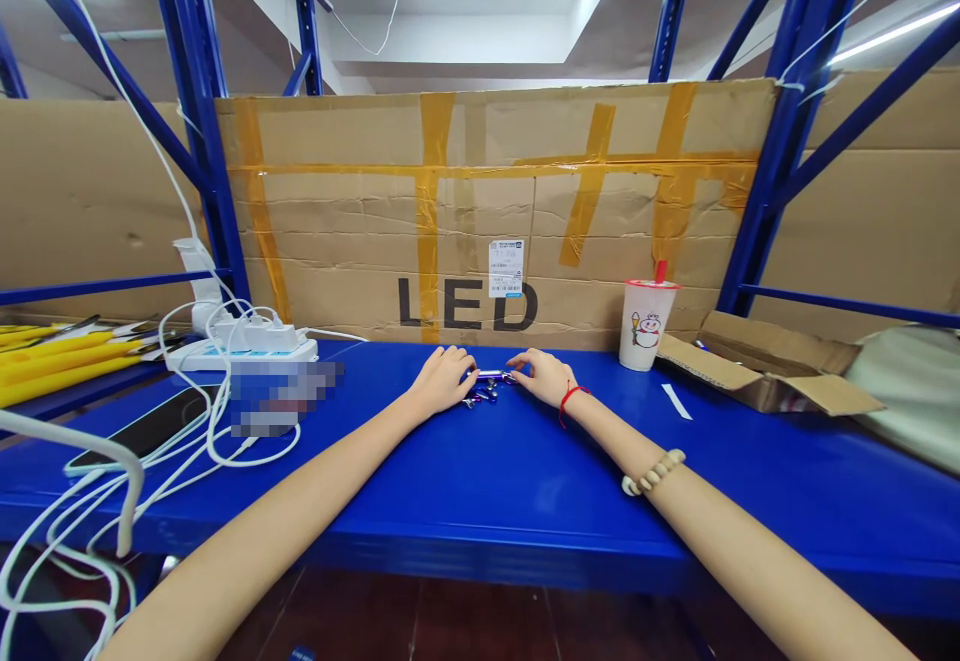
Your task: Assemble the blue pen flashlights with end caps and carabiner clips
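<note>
A slim, pen-like purple and silver rod (493, 375) lies level between my two hands, low over the blue shelf top. My left hand (444, 379) has its fingers curled, with the thumb and forefinger at the rod's left end. At the right end are the bent thumb and fingertips of my right hand (545, 377), which wears a red cord at the wrist. Just below the rod, several small shiny metal and purple pieces (484, 395) lie on the shelf top. They are too small to make out singly, and my left fingers partly cover them.
On the left are a power strip (255, 346), tangled white cables (217, 421), a phone (154, 426) and yellow items (67, 356). To the right stand a lidded cup (642, 326) and an open cardboard box (765, 386), near a paper strip (676, 401). Cardboard (345, 231) closes the back.
</note>
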`<move>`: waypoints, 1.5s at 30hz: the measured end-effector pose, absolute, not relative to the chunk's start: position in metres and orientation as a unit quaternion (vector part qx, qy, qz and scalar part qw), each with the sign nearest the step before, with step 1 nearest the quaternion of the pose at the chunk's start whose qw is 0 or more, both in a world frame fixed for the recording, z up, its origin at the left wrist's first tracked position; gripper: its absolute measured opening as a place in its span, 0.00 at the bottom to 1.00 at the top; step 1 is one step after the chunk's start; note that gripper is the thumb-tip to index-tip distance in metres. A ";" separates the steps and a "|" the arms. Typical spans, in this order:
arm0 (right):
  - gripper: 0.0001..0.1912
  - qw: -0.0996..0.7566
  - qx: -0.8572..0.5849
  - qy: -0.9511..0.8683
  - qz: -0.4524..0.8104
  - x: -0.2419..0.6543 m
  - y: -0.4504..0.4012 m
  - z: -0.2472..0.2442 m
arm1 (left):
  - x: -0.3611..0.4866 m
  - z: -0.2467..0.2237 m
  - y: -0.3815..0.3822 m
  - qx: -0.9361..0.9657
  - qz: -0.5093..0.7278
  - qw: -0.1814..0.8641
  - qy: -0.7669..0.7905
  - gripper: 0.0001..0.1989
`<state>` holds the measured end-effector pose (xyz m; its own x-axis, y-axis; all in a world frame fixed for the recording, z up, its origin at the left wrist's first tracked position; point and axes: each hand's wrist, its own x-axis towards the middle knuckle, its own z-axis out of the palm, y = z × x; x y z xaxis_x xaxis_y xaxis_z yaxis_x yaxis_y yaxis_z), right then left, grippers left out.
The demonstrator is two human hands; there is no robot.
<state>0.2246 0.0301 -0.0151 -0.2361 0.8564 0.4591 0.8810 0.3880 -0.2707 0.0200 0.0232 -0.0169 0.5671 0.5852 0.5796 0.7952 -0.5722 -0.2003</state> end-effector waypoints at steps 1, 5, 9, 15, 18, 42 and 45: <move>0.12 0.266 -0.558 -0.785 -0.035 0.227 0.031 -0.015 | 0.020 -0.018 0.024 -0.854 -0.231 0.226 -0.407 0.12; 0.12 0.234 -0.570 -0.786 -0.045 0.231 0.031 -0.015 | 0.019 -0.019 0.023 -0.857 -0.224 0.222 -0.407 0.11; 0.11 0.208 -0.584 -0.784 -0.040 0.231 0.030 -0.015 | 0.021 -0.018 0.021 -0.861 -0.219 0.224 -0.400 0.12; 0.11 0.189 -0.578 -0.793 -0.039 0.232 0.030 -0.014 | 0.023 -0.018 0.020 -0.863 -0.211 0.234 -0.395 0.12; 0.12 0.178 -0.579 -0.795 -0.030 0.231 0.029 -0.013 | 0.024 -0.018 0.019 -0.858 -0.217 0.242 -0.398 0.13; 0.16 0.412 -0.580 -0.690 0.133 0.213 0.023 -0.011 | 0.029 -0.018 0.018 -0.875 -0.254 0.142 -0.387 0.17; 0.17 0.447 -0.549 -0.690 0.154 0.205 0.020 -0.011 | 0.031 -0.019 0.018 -0.880 -0.269 0.101 -0.378 0.15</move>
<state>0.2050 0.0203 -0.0108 0.0017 0.8942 0.4477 0.6198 0.3504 -0.7022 0.0314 0.0182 -0.0189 0.5701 0.6104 0.5499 0.7194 -0.6942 0.0249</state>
